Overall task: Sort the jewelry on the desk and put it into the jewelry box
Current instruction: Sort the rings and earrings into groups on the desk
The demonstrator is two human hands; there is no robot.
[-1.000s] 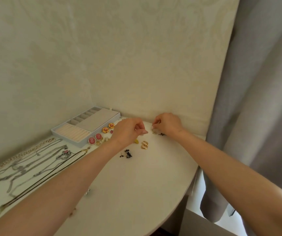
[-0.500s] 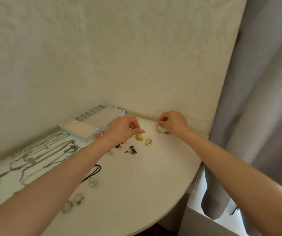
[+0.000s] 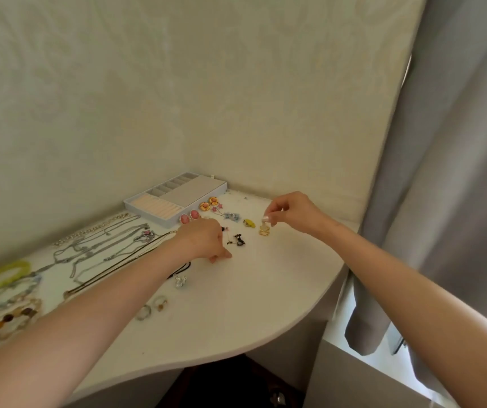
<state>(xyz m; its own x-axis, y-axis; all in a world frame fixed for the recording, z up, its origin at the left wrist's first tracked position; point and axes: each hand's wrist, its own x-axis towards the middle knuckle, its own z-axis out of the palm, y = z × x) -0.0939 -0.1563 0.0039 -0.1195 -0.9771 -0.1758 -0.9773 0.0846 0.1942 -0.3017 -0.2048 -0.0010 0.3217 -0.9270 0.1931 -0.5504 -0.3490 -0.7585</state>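
right hand (image 3: 292, 214) is pinching a small pale piece (image 3: 265, 219) just above gold earrings (image 3: 264, 231) | left hand (image 3: 204, 241) is curling down onto desk (image 3: 265, 290), hold unclear | jewelry box (image 3: 174, 198) is lying far-left by wall, long axis near-left to far-right | bare desk is stretching near, to its curved edge

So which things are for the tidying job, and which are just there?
For the job: jewelry box, gold earrings, yellow earring, pink earrings, orange earrings, black earrings, necklaces, green bangle, rings, small pale piece pinched in the right hand.
Just there: grey curtain, wall.
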